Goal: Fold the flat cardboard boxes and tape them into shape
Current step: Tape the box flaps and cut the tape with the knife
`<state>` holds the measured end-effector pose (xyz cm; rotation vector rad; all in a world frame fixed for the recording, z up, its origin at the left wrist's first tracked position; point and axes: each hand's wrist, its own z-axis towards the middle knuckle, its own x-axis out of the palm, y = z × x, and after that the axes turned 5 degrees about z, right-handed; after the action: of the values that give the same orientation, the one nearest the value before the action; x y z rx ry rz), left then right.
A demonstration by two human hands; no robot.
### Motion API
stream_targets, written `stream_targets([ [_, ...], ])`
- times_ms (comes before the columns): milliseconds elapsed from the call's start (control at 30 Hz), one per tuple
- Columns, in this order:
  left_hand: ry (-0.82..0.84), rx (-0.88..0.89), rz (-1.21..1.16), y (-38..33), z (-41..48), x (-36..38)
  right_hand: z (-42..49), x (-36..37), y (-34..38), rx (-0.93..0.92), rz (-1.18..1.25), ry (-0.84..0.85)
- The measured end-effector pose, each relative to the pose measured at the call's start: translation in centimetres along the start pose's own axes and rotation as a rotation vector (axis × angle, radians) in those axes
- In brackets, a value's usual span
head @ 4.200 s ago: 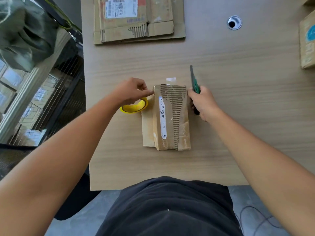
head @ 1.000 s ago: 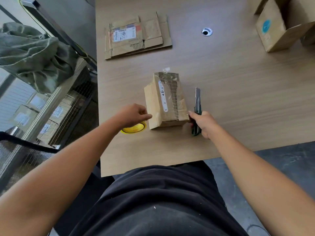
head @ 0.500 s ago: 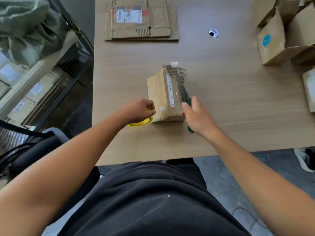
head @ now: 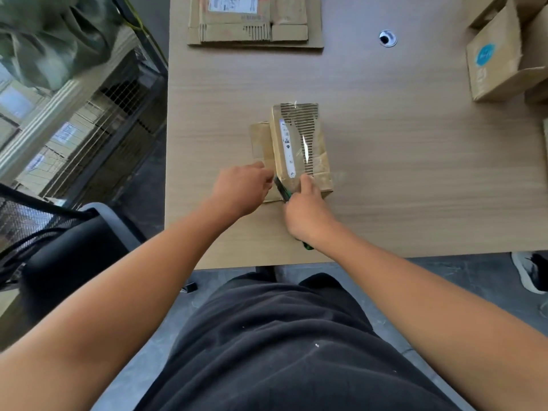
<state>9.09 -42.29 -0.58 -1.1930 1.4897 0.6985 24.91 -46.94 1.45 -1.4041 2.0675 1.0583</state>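
Observation:
A small folded cardboard box (head: 299, 143) stands mid-table, with clear tape running along its top over a white label. My right hand (head: 307, 210) grips a green utility knife (head: 281, 189). The blade points up-left at the box's near left corner, and the handle's end shows below my wrist. My left hand (head: 241, 189) is curled just left of the blade, touching the box's near edge. The yellow tape roll it held a moment ago is hidden beneath it.
Flat cardboard boxes (head: 255, 22) lie stacked at the table's (head: 415, 173) far edge. Folded boxes (head: 498, 54) stand at the far right, near a cable hole (head: 388, 38). A mesh chair (head: 59, 232) is at my left, and someone's shoe (head: 530, 269) is on the floor to the right.
My right hand has carried the knife from the box's right side to its near left corner. My left hand has risen beside the blade, and the yellow roll has dropped out of sight.

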Motion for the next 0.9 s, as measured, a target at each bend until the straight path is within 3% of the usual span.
stream_targets([
  [133, -0.046, -0.075, 0.086, -0.3, -1.5, 0.4, 0.7, -0.4, 0.3, 0.009, -0.007, 0.126],
  [300, -0.12, -0.344, 0.003, 1.7, -3.3, -1.0, 0.6, 0.4, -2.1, -0.063, -0.173, 0.284],
  [400, -0.162, -0.366, 0.005, 2.4, -6.1, -2.0, -0.3, -0.1, -2.4, -0.155, 0.002, 0.213],
  [500, -0.161, -0.356, 0.044, 1.5, -10.3, -1.5, -1.8, -0.6, -2.8, -0.275, 0.225, -0.008],
  [567, -0.168, -0.405, 0.05, 1.0, -13.1, -0.1, -3.4, 0.2, -3.4, -0.434, 0.193, -0.201],
  [633, -0.17, -0.468, 0.059, 0.6, -15.4, 1.7, -5.0, 1.8, -3.7, -0.503, 0.181, -0.288],
  [800, -0.146, -0.464, 0.126, 1.9, -16.9, 5.6, -6.0, 6.3, -2.9, -0.403, 0.288, -0.025],
  [900, -0.219, -0.407, 0.03, 2.9, -15.8, 7.2, -5.4, 8.2, -2.6, -0.358, 0.246, -0.019],
])
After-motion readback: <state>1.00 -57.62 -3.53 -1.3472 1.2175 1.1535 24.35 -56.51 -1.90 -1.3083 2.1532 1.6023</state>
